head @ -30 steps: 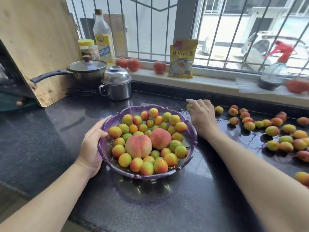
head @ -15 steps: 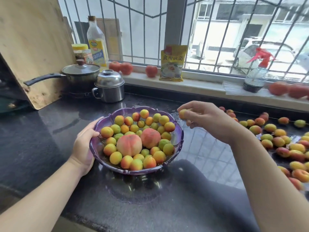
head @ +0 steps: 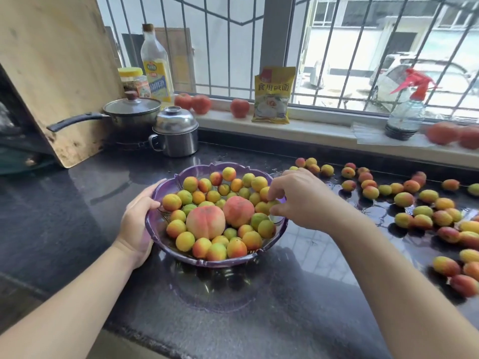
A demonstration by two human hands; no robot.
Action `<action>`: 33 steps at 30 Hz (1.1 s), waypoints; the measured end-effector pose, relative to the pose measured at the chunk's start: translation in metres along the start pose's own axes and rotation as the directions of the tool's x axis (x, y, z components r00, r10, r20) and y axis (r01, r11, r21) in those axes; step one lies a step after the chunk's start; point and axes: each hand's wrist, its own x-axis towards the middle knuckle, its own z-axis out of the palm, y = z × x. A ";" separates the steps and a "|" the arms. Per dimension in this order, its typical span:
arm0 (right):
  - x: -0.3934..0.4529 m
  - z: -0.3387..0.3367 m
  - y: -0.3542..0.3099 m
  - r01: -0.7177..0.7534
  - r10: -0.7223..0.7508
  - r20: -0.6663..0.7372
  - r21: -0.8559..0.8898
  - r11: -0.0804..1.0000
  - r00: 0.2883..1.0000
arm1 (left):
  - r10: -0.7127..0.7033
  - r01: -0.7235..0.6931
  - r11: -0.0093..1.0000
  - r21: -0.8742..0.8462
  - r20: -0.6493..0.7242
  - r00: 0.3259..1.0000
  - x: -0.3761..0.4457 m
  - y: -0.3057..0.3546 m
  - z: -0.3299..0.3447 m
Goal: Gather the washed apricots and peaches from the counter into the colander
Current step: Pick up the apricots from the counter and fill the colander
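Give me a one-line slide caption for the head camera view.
Left hand steadies the purple colander as the right hand sets an apricot among the fruit.

colander [head: 166, 244]: showing translucent purple plastic, glossy
tabletop [head: 77, 203]: looking like dark polished stone, gleaming wet near the fruit
board [head: 51, 73]: showing bare matt wood, stained at the edge
pot [head: 178, 136]: shining as brushed steel
peaches [head: 205, 222]: looking matt, downy

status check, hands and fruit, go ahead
Left hand holds the colander rim. Right hand over its right edge, fingertips at an apricot; grip unclear. Many apricots on wet counter. Nothing in the way.
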 end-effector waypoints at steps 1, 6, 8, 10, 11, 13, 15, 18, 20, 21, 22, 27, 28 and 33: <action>0.000 -0.001 -0.001 -0.010 0.010 0.008 -0.004 1.000 1.000 | -0.003 0.003 1.000 0.001 -0.003 1.000 0.000 0.000 0.000; 0.003 0.000 -0.010 -0.054 0.056 0.058 -0.040 0.998 0.997 | -0.016 0.016 1.000 -0.024 -0.005 1.000 0.002 -0.001 -0.002; 0.004 0.001 -0.014 -0.062 0.067 0.060 -0.077 0.995 0.996 | -0.014 0.014 1.000 -0.022 -0.002 1.000 0.002 -0.002 -0.002; 0.005 0.000 -0.015 -0.075 0.081 0.064 -0.092 0.993 0.995 | -0.011 0.011 1.000 -0.019 0.004 1.000 0.002 -0.002 -0.003; 0.005 0.000 -0.015 -0.077 0.084 0.076 -0.088 0.993 0.994 | -0.012 0.012 1.000 -0.023 0.007 1.000 0.002 -0.002 -0.003; 0.005 -0.003 -0.013 -0.090 0.092 0.113 -0.018 0.996 0.989 | -0.012 0.012 0.999 -0.031 0.007 1.000 0.003 -0.002 -0.003; 0.006 -0.011 -0.004 -0.159 0.142 0.097 0.212 0.964 0.985 | -0.014 0.014 0.999 -0.032 0.006 1.000 0.003 -0.003 -0.004; 0.015 -0.005 0.029 -0.256 0.362 -0.127 0.500 0.827 0.923 | -0.013 0.013 0.999 -0.039 0.010 1.000 0.004 -0.004 -0.005; 0.021 0.019 0.056 -0.307 0.497 -0.284 0.514 0.801 0.820 | -0.008 0.008 0.999 -0.042 0.012 1.000 0.003 -0.004 -0.004; 0.022 0.036 0.066 -0.331 0.511 -0.308 0.483 0.811 0.803 | -0.007 0.008 0.999 -0.043 0.009 1.000 0.003 -0.003 -0.003; 0.023 0.052 0.072 -0.341 0.493 -0.296 0.440 0.831 0.818 | -0.006 0.006 0.999 -0.044 0.005 1.000 0.002 -0.003 -0.003; 0.048 0.082 0.079 -0.371 0.431 -0.282 0.243 0.896 0.857 | -0.005 0.006 0.999 -0.053 0.008 1.000 0.002 -0.002 -0.001; 0.055 0.082 0.079 -0.386 0.424 -0.264 0.183 0.904 0.866 | -0.006 0.007 0.999 -0.053 0.009 1.000 0.002 -0.002 -0.001; 0.079 0.084 0.081 -0.426 0.420 -0.174 0.003 0.905 0.891 | -0.007 0.009 0.997 -0.074 0.021 1.000 0.003 -0.003 -0.002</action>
